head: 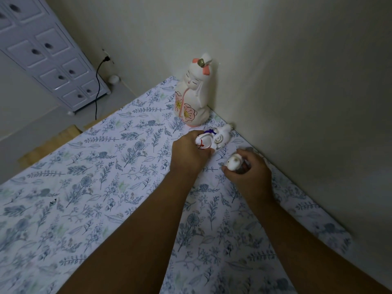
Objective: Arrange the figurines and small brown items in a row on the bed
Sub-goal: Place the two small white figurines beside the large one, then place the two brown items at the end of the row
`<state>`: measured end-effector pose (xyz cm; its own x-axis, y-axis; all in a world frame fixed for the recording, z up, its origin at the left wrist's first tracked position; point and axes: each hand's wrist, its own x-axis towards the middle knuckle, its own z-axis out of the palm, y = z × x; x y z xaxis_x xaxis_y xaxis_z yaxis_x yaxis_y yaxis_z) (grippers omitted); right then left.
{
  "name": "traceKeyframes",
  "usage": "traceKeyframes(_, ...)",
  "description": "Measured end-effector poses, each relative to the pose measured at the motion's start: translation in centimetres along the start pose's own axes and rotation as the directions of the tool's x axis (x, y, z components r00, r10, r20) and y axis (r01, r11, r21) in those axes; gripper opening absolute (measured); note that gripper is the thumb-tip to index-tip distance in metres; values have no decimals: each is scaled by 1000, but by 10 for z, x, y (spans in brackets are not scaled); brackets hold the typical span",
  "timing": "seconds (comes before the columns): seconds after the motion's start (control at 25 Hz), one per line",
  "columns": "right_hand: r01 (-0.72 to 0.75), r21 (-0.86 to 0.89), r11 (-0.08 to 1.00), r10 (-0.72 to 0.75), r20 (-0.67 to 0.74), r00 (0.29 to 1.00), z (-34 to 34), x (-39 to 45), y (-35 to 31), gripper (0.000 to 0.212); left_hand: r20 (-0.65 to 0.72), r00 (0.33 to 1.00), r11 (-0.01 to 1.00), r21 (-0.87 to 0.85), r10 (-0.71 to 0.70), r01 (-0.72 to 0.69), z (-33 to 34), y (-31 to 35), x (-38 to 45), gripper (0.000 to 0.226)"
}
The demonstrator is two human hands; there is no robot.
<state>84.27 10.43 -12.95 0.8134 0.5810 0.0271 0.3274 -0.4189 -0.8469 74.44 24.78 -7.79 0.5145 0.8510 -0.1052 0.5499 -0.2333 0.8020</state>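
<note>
A tall white doll figurine (194, 96) with pink flowers and a pink bow stands upright in the bed's far corner against the wall. Just in front of it, my left hand (188, 154) grips a white animal figurine (214, 140) with a purple cord and red string, resting on the floral sheet (106, 177). To its right, my right hand (249, 168) holds a small round white figurine (233, 162) close to the wall. No small brown items show clearly; something dark sits under my right fingers.
The cream wall (297, 102) runs along the bed's right side. Beyond the bed's far edge stand a white drawer cabinet (53, 58), a black cable plugged into a socket (107, 58), and a wooden bed frame edge (63, 134).
</note>
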Motion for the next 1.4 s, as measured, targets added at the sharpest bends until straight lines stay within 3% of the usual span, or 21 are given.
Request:
traceKeyframes(0.32, -27, 2, 1000, 27, -8, 1000, 0, -12, -4, 59, -13, 1000, 1000, 9, -1, 1, 4, -4, 0, 52)
traceKeyframes(0.48, -42, -10, 999, 42, 79, 996, -3, -12, -9, 71, 22, 1000, 999, -48, -6, 7, -5, -2, -7, 69)
traceKeyframes(0.6, 54, -86, 995, -44, 114, 992, -8, -21, -18, 80, 42, 998, 997, -77, 35, -32, -24, 4, -38, 51)
traceKeyframes(0.68, 156, -191, 969, -132, 135, 982, -11, -36, -36, 70, 4, 999, 999, 18, 48, -48, -43, -1, -73, 51)
traceKeyframes(0.8, 324, -306, 895, -255, 246, 935, -9, -68, -69, 59, -29, 999, 978, 208, 33, -27, -76, -22, -131, 56)
traceKeyframes(0.96, 467, -338, 817, -297, 447, 844, 13, -130, -106, 55, -47, 999, 943, 333, 7, 9, -125, -54, -210, 61)
traceKeyframes(1.2, 647, -286, 707, -367, 633, 682, 52, -225, -136, 60, -134, 982, 920, 352, -132, 172, -180, -107, -302, 61)
traceKeyframes(1.36, 631, -231, 741, -300, 726, 618, 79, -253, -139, 69, -223, 956, 932, 266, -190, 247, -196, -137, -324, 25)
traceKeyframes(1.4, 607, -221, 764, -281, 732, 620, 87, -255, -141, 72, -230, 948, 930, 246, -219, 274, -197, -142, -323, 25)
